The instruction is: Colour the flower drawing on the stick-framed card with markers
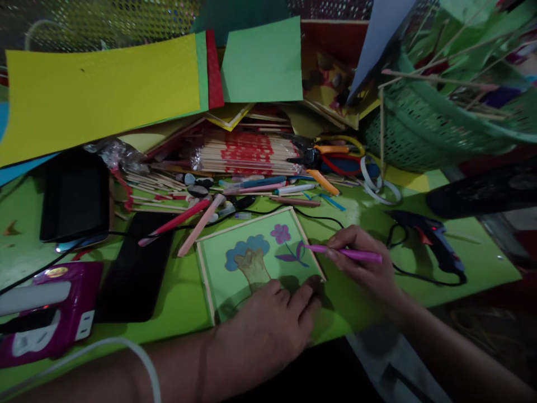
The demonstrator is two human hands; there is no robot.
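Observation:
A pale green card (pixel 218 274) edged with thin wooden sticks lies on the table, tilted slightly. It carries a drawn tree (pixel 251 260) with a blue crown and brown trunk, and a purple flower (pixel 280 234) with a stem and leaves. Across its lower edge rests my left hand (pixel 272 319), open, fingers spread over the card and covering part of the drawing. My right hand (pixel 364 260) is closed around a purple felt-tip pen (pixel 356 254). The pen's tip meets the card at the flower's right leaf.
On the right lie a glue gun (pixel 432 238), a dark bottle-like object (pixel 482 187) and a green basket (pixel 419 123). Left are a black phone (pixel 136 268) and a purple-and-white device (pixel 84 302). Behind are bundled sticks (pixel 251 154), scissors (pixel 335 151) and coloured paper (pixel 104 92).

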